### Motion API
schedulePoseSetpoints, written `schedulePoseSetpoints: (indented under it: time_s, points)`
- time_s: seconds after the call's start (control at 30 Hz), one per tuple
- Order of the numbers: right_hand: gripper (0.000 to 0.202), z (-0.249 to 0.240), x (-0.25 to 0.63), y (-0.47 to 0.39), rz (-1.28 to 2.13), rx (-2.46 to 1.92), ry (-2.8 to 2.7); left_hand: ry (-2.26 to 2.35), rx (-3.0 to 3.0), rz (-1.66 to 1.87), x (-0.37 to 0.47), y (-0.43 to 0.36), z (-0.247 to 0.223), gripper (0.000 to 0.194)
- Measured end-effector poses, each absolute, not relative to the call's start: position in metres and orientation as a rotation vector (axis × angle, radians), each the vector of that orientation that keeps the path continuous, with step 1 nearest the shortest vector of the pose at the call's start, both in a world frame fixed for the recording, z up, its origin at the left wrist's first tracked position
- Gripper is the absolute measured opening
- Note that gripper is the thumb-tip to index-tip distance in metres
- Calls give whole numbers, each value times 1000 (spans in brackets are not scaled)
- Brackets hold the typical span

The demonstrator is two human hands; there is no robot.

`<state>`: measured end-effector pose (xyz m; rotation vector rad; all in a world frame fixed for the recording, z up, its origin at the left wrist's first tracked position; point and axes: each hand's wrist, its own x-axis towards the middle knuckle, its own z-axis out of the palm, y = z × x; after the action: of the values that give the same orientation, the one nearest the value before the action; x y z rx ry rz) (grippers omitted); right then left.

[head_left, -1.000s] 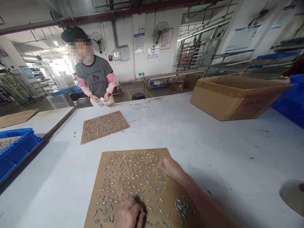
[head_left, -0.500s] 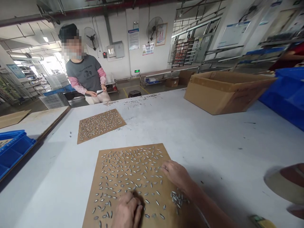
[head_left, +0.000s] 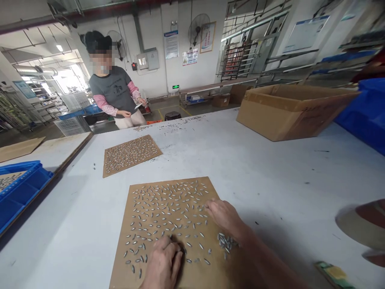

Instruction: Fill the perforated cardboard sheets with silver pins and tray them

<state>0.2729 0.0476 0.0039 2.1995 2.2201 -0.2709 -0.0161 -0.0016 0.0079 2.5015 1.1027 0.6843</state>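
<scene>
A brown cardboard sheet (head_left: 168,224) lies before me, covered with small, silvery, spindle-shaped metal pieces spread apart from each other. My left hand (head_left: 164,261) rests low on the sheet with its fingers curled down among the pieces; what the fingertips hold, if anything, is hidden. Over the sheet's right edge, my right hand (head_left: 224,214) has its fingers pinched together beside some pieces, and I cannot make out what is between them. A small heap of the same metal pieces (head_left: 226,243) lies on the sheet just below my right wrist.
A second cardboard sheet (head_left: 132,154) full of similar pieces lies farther off. At the back right are a cardboard box (head_left: 270,118) and a blue bin (head_left: 363,116). A blue crate (head_left: 27,182) sits left. Beyond the table (head_left: 270,176) stands a person (head_left: 116,96) holding something white.
The view has shifted slightly, moving the scene a little up and right. Both my hands stay nearly in place over the sheet. The person opposite has moved their hands apart.
</scene>
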Motion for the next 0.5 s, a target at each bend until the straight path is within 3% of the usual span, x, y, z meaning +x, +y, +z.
schedulePoseSetpoints:
  time_s: [0.27, 0.5]
  points:
    - [19, 4, 266, 60, -273, 2039, 2421, 1115, 2489, 750, -18, -1, 2, 20]
    - [24, 17, 252, 62, -401, 2032, 2392, 1129, 2467, 692, -23, -1, -9, 21]
